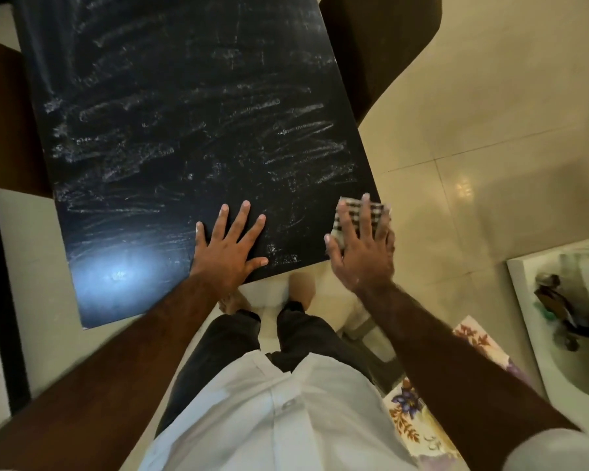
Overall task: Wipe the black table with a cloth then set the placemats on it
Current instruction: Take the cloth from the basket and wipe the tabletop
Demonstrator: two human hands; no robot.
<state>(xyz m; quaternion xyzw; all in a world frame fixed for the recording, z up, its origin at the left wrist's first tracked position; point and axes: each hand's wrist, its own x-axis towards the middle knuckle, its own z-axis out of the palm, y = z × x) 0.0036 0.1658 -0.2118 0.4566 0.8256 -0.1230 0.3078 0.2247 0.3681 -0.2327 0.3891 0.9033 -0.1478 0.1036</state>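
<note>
Pressing: R hand (361, 253) lies palm-down on the cloth (376, 212), fingers straight & spread. I see no pinch and no curl.
Cloth: checked, dark on light. It sits at the table (184, 130) R edge, by the near R corner, mostly under the fingers. Its far edge shows just past the fingertips.
L hand (230, 248): flat on the tabletop, fingers splayed, thumb out, holding nothing. It's close to the near edge and apart from the cloth.
Table: black, rect. top, running away from me.
Streaks (286, 110): whitish smears over most of the top.
Glare (113, 273): bright patch toward the near L corner.
Mats (408, 413): floral print, low R in my view, off the table, partly hidden by the R forearm (439, 351). I can't tell how many there are or what they lie on.
Person: stands at the near edge in a white shirt (269, 419) and dark trousers (218, 345).
Chairs (381, 45): brown, one at the far R side, another at the L side.
Sink (531, 334): white basin w/ tap (555, 300), far R of view.
Floor (473, 130): pale glossy tiles.
</note>
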